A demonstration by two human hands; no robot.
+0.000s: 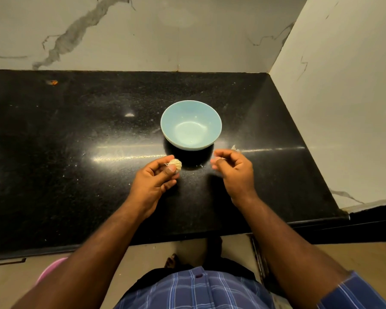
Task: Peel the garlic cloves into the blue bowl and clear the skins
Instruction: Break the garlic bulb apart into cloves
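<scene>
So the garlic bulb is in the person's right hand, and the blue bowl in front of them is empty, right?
Not quite. The head view shows the garlic bulb held in the left hand, not the right. The right hand pinches only a small piece, possibly a clove or skin. The blue bowl in front of them is indeed empty.

The tabletop (76,152) looks like polished black stone, speckled with fine pale flecks and glossy enough to throw back streaks of light near its middle. The blue bowl (191,112) is smooth and shiny, like glazed ceramic or hard plastic; which of the two cannot be told. The garlic bulb (176,164) has a dry, papery, ribbed skin, matt and off-white. The wall (143,30) along the tabletop's far and right edges is pale marble-look slab with grey veins and a soft sheen. The shirt (194,291) is woven checked cloth.
</scene>
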